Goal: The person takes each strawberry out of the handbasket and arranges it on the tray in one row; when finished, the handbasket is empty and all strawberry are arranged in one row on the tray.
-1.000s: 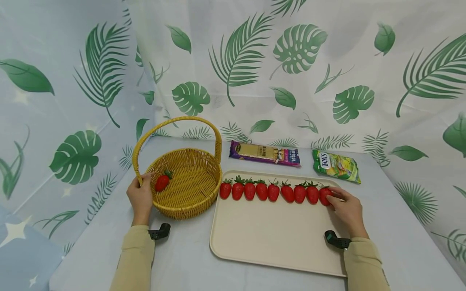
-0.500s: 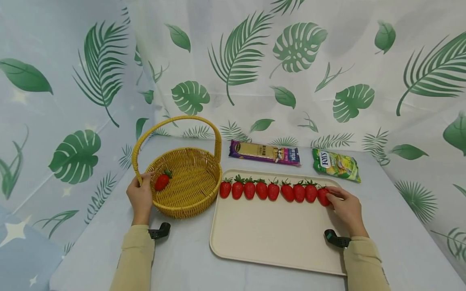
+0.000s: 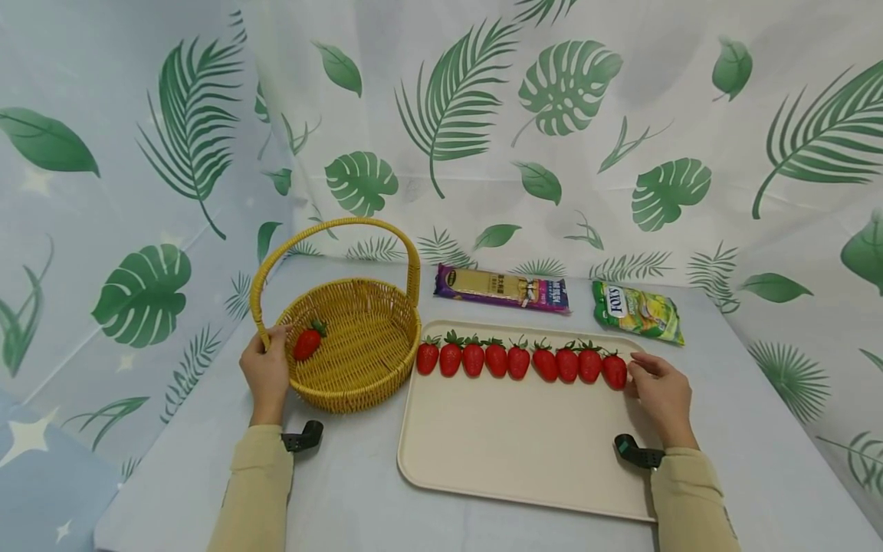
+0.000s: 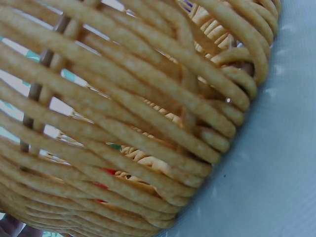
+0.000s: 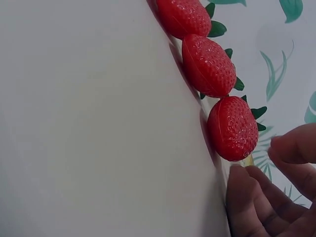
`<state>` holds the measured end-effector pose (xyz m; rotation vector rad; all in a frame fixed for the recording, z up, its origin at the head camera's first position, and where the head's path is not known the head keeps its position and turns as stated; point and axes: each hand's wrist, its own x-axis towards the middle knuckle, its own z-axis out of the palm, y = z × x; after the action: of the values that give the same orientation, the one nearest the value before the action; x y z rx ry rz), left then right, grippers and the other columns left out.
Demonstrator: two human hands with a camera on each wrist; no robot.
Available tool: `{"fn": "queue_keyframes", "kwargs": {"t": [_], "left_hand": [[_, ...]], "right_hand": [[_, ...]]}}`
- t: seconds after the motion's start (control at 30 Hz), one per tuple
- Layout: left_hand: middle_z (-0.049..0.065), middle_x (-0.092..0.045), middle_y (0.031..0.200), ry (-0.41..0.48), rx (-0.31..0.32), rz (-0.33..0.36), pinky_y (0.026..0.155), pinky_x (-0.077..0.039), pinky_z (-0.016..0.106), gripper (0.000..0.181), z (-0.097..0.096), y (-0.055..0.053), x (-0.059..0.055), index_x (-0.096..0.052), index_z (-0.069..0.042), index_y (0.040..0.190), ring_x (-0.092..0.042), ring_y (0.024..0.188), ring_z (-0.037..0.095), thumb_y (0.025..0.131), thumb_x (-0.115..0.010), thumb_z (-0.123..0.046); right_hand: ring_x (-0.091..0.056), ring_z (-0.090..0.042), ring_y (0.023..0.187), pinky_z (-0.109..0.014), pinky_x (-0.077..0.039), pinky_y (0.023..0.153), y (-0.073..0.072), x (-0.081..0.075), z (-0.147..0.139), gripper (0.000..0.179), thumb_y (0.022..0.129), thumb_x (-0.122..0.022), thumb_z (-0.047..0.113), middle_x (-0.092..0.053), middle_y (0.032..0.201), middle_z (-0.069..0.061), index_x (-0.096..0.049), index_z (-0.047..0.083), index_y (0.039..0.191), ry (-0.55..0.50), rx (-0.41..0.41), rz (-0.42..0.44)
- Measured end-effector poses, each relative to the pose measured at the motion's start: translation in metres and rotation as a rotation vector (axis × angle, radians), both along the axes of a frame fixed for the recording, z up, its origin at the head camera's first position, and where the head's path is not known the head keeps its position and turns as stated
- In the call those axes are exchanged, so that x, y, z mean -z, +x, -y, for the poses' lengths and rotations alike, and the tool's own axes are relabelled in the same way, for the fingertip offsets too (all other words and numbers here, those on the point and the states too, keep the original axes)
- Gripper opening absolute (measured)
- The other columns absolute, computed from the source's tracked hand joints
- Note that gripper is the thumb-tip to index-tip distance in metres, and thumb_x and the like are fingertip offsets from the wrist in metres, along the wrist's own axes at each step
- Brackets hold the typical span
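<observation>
On the left stands a yellow wicker basket (image 3: pixel 359 376) with a tall arched handle, one red strawberry (image 3: pixel 307 344) lying inside it. My left hand (image 3: pixel 267 376) grips the basket's left rim at the foot of the handle; the left wrist view is mostly filled by the woven wall (image 4: pixel 113 98). Several strawberries line up side by side along the far edge of a cream tray (image 3: pixel 524 445), leafy ends pointing away. Beside the rightmost strawberry (image 3: pixel 615 371) is my right hand (image 3: pixel 662 395). In the right wrist view, its thumb and fingers are parted, holding nothing, close to that strawberry (image 5: pixel 233 129).
Behind the tray lie a purple and gold packet (image 3: pixel 502 289) and a green FOX'S bag (image 3: pixel 638 313). A leaf-patterned cloth (image 3: pixel 469 138) hangs at the back and sides. The table has a pale cover (image 3: pixel 359 483).
My right hand has let go of the rightmost strawberry and drawn slightly right, after that strawberry shifted a little left toward its neighbour. My left hand and the basket have stayed put.
</observation>
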<state>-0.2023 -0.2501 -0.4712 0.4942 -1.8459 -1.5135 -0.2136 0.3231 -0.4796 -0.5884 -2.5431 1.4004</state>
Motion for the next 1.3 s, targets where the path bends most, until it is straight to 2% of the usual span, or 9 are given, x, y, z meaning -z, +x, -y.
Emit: {"fn": "queue_keyframes", "kwargs": {"t": [0.13,0.33,0.43,0.53,0.67,0.83,0.93,1.07,1.3], "left_hand": [[0.017,-0.069,0.113,0.002,0.001,-0.003,0.077,-0.036,0.022,0.035,0.001,0.0,0.0,-0.069,0.003,0.108,-0.054,0.093,0.008,0.1,-0.056,-0.028],[0.016,-0.069,0.113,-0.008,0.017,-0.006,0.076,-0.036,0.024,0.037,0.003,0.002,0.001,-0.07,0.002,0.109,-0.054,0.091,0.009,0.099,-0.057,-0.031],[0.015,-0.069,0.113,-0.015,0.03,-0.005,0.078,-0.038,0.024,0.036,0.003,0.001,-0.001,-0.07,0.001,0.11,-0.055,0.093,0.01,0.1,-0.057,-0.031],[0.014,-0.069,0.114,-0.01,0.033,0.001,0.081,-0.039,0.023,0.035,0.001,0.0,-0.003,-0.07,0.0,0.11,-0.056,0.099,0.009,0.1,-0.057,-0.031],[0.015,-0.069,0.113,-0.005,0.019,0.0,0.078,-0.036,0.024,0.034,0.001,0.0,-0.004,-0.071,0.0,0.109,-0.054,0.094,0.01,0.1,-0.057,-0.03],[0.015,-0.069,0.112,-0.007,0.018,-0.013,0.077,-0.037,0.024,0.033,0.001,-0.001,-0.005,-0.071,0.0,0.109,-0.054,0.093,0.008,0.1,-0.057,-0.028],[0.016,-0.07,0.112,-0.007,0.023,-0.017,0.076,-0.037,0.023,0.032,0.002,-0.001,-0.005,-0.071,0.001,0.108,-0.055,0.092,0.009,0.099,-0.058,-0.027],[0.017,-0.07,0.111,-0.008,0.017,-0.001,0.076,-0.038,0.022,0.033,0.002,0.0,-0.003,-0.07,0.001,0.108,-0.055,0.092,0.01,0.099,-0.058,-0.028],[0.018,-0.069,0.112,-0.005,0.015,0.0,0.078,-0.038,0.021,0.032,0.002,0.0,-0.001,-0.07,0.003,0.108,-0.056,0.095,0.009,0.099,-0.057,-0.025]], "right_hand": [[-0.056,0.0,0.071,-0.017,-0.049,0.056,-0.001,-0.001,0.0,0.041,0.099,-0.051,0.027,-0.059,0.118,-0.01,-0.059,0.004,0.132,-0.018,0.056,-0.025],[-0.056,-0.002,0.071,-0.015,-0.05,0.057,-0.001,-0.007,0.006,0.034,0.098,-0.054,0.021,-0.059,0.099,0.001,-0.062,0.001,0.124,-0.115,0.119,-0.189],[-0.054,-0.004,0.074,-0.014,-0.05,0.058,-0.002,-0.014,0.015,0.031,0.098,-0.056,0.021,-0.059,0.092,0.012,-0.064,0.003,0.121,-0.197,0.114,-0.246],[-0.054,-0.006,0.074,-0.014,-0.05,0.059,-0.002,-0.027,0.032,0.027,0.097,-0.058,0.019,-0.062,0.09,0.013,-0.066,0.003,0.118,-0.288,0.072,-0.263],[-0.057,-0.009,0.072,-0.017,-0.052,0.06,-0.004,-0.045,0.068,0.026,0.097,-0.06,0.018,-0.066,0.092,0.009,-0.066,0.002,0.116,-0.329,-0.086,-0.244],[-0.06,-0.009,0.08,-0.025,-0.055,0.069,-0.011,-0.06,0.118,0.029,0.099,-0.057,0.022,-0.067,0.106,-0.003,-0.064,0.001,0.119,-0.24,-0.382,-0.245],[-0.061,-0.011,0.083,-0.028,-0.056,0.071,-0.017,-0.067,0.151,0.027,0.099,-0.058,0.02,-0.065,0.113,-0.014,-0.064,0.001,0.118,-0.22,-0.522,-0.267],[-0.064,-0.015,0.083,-0.03,-0.056,0.071,-0.02,-0.074,0.199,0.023,0.098,-0.06,0.016,-0.065,0.114,-0.018,-0.066,0.002,0.115,-0.199,-0.661,-0.28],[-0.065,-0.023,0.091,-0.03,-0.055,0.071,-0.016,-0.077,0.281,0.019,0.096,-0.06,0.013,-0.068,0.109,-0.01,-0.068,0.006,0.113,-0.158,-0.821,-0.329]]}}
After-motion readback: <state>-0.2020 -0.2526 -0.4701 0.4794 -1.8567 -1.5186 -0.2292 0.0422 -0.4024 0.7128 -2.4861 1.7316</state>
